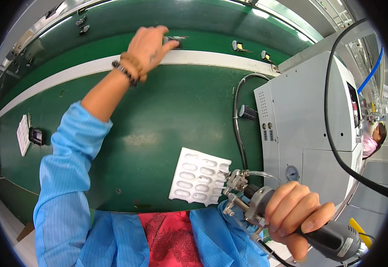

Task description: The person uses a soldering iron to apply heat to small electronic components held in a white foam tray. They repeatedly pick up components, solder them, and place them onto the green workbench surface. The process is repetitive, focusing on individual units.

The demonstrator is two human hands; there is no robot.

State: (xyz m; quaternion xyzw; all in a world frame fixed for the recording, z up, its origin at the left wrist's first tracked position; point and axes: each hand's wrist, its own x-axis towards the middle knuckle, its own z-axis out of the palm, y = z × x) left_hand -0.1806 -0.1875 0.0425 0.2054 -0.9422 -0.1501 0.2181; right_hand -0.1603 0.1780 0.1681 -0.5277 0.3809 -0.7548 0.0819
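Observation:
My left hand point(151, 46) reaches over the white rail to the green belt at the far side. Its thumb and forefinger are spread, the thumb lying over a small dark part point(179, 43) with thin leads; a grip on it does not show. Down at the near right, my right hand point(296, 213) wraps round the black handle of a powered screwdriver point(336, 238). A metal head with clear tubing forms its front end. That head points left, over the right edge of a white tray point(194, 178) with rows of oval pockets.
Small grey-ended parts lie on the belt, one point(237, 46) with a yellow patch. A grey machine cabinet point(305, 115) with a gauge stands at the right, a black cable point(237, 115) beside it. Another white tray point(23, 135) and a black piece point(36, 136) are at the left.

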